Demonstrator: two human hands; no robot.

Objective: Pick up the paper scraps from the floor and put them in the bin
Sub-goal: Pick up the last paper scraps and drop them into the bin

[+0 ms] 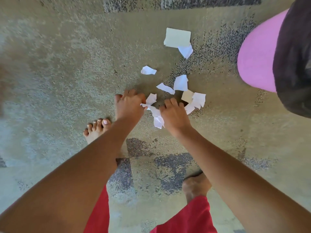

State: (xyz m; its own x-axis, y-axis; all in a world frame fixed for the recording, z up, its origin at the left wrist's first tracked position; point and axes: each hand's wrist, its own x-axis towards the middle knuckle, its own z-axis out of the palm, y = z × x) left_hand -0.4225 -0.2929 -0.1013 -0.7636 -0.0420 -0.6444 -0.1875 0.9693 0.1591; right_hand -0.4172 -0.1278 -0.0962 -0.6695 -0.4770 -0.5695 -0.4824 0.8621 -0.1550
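Observation:
Several white paper scraps lie on the rough concrete floor (pixel 67 68) in front of me. The biggest, a cream rectangle (pixel 177 37), is farthest away, with a small torn piece (pixel 186 51) at its corner. Other scraps (pixel 180 82) sit nearer. My left hand (pixel 129 105) pinches a scrap (pixel 150 100) at its edge. My right hand (pixel 174 113) reaches down with curled fingers and grips crumpled scraps (pixel 158 118) against the floor. More pieces (pixel 196 100) lie just beyond my right hand. A pink bin (pixel 259 54) with a black liner stands at the right.
My bare left foot (pixel 96 130) is planted just left of my left arm, and my right foot (pixel 196 185) is behind. Red shorts (pixel 188 219) show at the bottom. The floor has dark worn patches (pixel 171 165).

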